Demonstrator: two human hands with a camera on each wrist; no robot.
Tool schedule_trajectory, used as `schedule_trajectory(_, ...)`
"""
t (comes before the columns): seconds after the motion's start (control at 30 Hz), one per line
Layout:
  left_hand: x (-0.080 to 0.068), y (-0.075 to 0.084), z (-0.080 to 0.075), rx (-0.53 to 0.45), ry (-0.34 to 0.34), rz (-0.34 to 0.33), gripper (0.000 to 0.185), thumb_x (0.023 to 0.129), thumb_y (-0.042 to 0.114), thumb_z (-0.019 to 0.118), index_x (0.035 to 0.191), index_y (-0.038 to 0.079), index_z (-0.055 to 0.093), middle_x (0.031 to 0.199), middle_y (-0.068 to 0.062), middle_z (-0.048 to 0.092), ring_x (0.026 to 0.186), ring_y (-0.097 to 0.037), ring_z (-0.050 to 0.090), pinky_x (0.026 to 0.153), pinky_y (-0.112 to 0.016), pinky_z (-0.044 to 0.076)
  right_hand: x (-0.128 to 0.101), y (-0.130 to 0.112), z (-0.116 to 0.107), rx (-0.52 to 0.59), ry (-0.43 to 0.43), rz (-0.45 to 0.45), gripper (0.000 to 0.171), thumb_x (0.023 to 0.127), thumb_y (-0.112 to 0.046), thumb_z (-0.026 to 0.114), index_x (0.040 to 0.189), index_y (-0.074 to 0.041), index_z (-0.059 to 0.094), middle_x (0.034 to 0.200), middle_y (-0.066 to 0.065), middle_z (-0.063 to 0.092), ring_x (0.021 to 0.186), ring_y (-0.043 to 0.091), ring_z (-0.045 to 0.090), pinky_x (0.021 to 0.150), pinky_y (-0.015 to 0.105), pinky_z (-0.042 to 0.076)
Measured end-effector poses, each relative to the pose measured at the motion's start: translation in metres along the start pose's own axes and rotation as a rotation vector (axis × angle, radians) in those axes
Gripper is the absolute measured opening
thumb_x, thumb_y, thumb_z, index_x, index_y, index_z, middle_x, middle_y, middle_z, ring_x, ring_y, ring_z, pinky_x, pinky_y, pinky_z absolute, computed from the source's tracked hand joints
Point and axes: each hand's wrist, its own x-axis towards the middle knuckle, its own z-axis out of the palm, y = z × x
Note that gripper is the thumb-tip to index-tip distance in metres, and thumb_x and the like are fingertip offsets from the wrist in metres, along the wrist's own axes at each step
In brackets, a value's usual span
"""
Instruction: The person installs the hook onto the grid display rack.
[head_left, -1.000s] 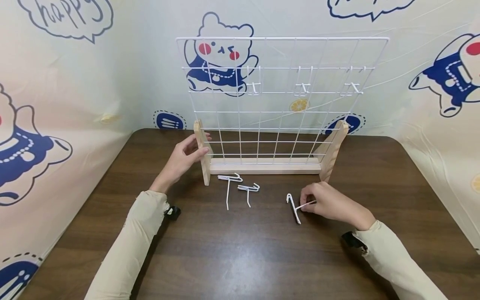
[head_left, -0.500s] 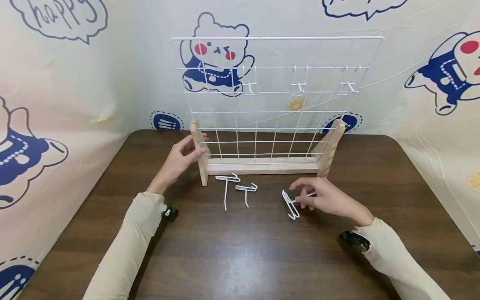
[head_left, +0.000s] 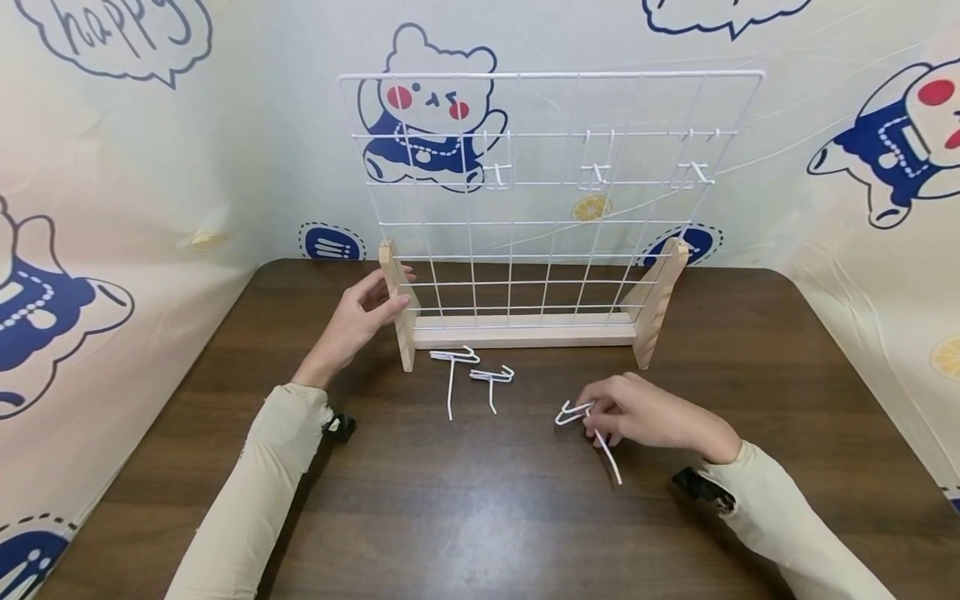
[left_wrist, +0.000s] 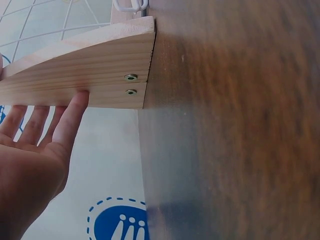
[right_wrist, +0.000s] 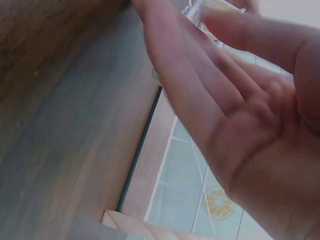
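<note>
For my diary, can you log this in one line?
left hand: holds wooden post; right hand: pinches white hook; table: two loose hooks; wire grid: three hooks

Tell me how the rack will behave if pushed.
The rack may tip, since its grid rises high above the base, though the left hand on its side could steady it. It is probably light for its size, being mostly open mesh. The grid should feel fairly stiff: it stands straight, with no visible sag.
</note>
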Motion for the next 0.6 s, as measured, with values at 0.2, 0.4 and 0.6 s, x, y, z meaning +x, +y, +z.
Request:
schedule_trajectory(0.2, -0.0004, 0.0001, -0.0005, -0.006, 0.003, 0.002, 0.046, 0.098, 0.017, 0.064, 0.143, 0.012, 0.051, 0.144, -0.017, 0.052, 0.13, -0.033, 0.05, 0.097, -0.044, 0.052, 0.0048, -0.0021, -0.0026, -0.102, 0.393, -0.069, 0.014, 0.094, -0.006, 0.067, 0.1, -0.013, 0.078, 0.072, -0.002, 0.07, 0.06, 0.009, 0.06, 0.05, 0.025, 0.051)
schedule_trajectory(0.4, 0.0003, -0.0008, -0.0004, -0.002, 0.009, 0.01, 0.045, 0.098, 0.021, 0.065, 0.141, 0.017, 0.052, 0.143, -0.012, 0.054, 0.129, -0.029, 0.052, 0.098, -0.043, 0.052, 0.0079, 0.0012, -0.0031, -0.253, 0.627, -0.172, 0.012, 0.082, -0.007, 0.082, 0.089, -0.016, 0.082, 0.083, -0.005, 0.06, 0.078, 0.01, 0.049, 0.063, 0.022, 0.04)
schedule_trajectory(0.6, 0.0002, -0.0006, 0.0006, -0.009, 0.008, 0.015, 0.045, 0.098, 0.022, 0.065, 0.141, 0.018, 0.053, 0.14, -0.007, 0.056, 0.127, -0.027, 0.053, 0.096, -0.039, 0.053, 0.0071, 0.0018, -0.0047, -0.034, 0.52, -0.066, 0.01, 0.091, -0.017, 0.074, 0.096, -0.011, 0.08, 0.094, 0.002, 0.075, 0.073, 0.022, 0.072, 0.062, 0.028, 0.058)
